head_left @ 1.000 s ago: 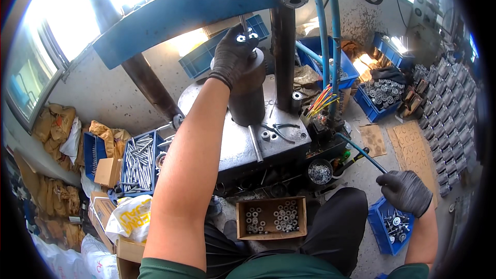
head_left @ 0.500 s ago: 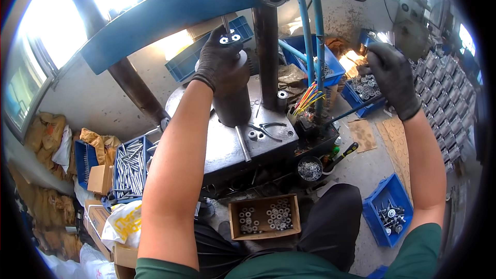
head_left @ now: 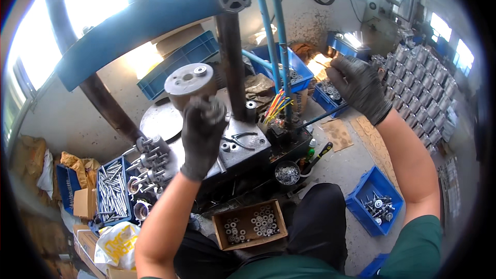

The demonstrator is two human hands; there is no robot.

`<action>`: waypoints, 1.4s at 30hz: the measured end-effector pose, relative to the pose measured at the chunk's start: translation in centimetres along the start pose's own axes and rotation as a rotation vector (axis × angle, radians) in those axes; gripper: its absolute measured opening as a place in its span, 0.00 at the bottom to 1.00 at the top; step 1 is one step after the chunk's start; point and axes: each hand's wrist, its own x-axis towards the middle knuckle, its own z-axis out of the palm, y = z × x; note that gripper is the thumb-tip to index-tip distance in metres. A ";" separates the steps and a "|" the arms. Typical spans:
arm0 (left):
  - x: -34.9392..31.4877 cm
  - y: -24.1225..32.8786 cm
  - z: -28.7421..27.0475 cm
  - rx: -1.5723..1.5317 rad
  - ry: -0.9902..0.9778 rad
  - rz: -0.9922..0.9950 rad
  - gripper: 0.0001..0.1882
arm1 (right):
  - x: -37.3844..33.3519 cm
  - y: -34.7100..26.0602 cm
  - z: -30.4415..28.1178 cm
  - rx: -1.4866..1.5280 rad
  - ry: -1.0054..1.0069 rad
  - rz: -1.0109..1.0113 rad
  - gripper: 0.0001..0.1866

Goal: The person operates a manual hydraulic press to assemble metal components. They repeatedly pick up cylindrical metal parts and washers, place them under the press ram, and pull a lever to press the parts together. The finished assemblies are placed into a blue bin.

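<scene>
My left hand (head_left: 200, 137), in a dark glove and smeared by motion, is closed around a grey round metal part (head_left: 214, 110). It is in front of a thick round metal block (head_left: 181, 89), which has a small bearing-like ring (head_left: 200, 71) on top. My right hand (head_left: 361, 90), also gloved, is raised at the right with thumb and fingers apart and nothing visible between them. A dark lever rod (head_left: 325, 115) runs up to beneath its wrist. Circlip-type pliers (head_left: 242, 142) lie on the metal press table (head_left: 253, 152) beside small rings (head_left: 226, 146).
A blue press beam (head_left: 139, 15) spans overhead between dark columns (head_left: 231, 67). A wooden box (head_left: 283, 227) of rings sits between my legs. Blue bins hold metal rods (head_left: 113, 188) and assembled parts (head_left: 380, 206). Metal cylinders (head_left: 418, 85) are stacked at right.
My left hand has come down and back from the top of the block, carrying the round part. My right hand's fingers have spread apart. The whole view has shifted rightward.
</scene>
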 end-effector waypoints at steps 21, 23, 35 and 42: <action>-19.4 6.7 1.8 0.112 -0.618 0.052 0.38 | -24.9 -18.4 2.7 0.876 -0.167 0.353 0.18; -19.1 6.8 1.2 0.072 -0.540 -0.007 0.37 | -26.2 -15.5 1.7 0.791 -0.049 0.412 0.12; -14.5 4.7 -4.5 0.128 -0.131 -0.379 0.28 | -59.0 10.2 5.4 0.753 0.586 1.951 0.15; -13.2 1.8 -11.6 0.169 0.232 -0.303 0.25 | -64.6 18.3 10.2 0.594 0.512 1.904 0.18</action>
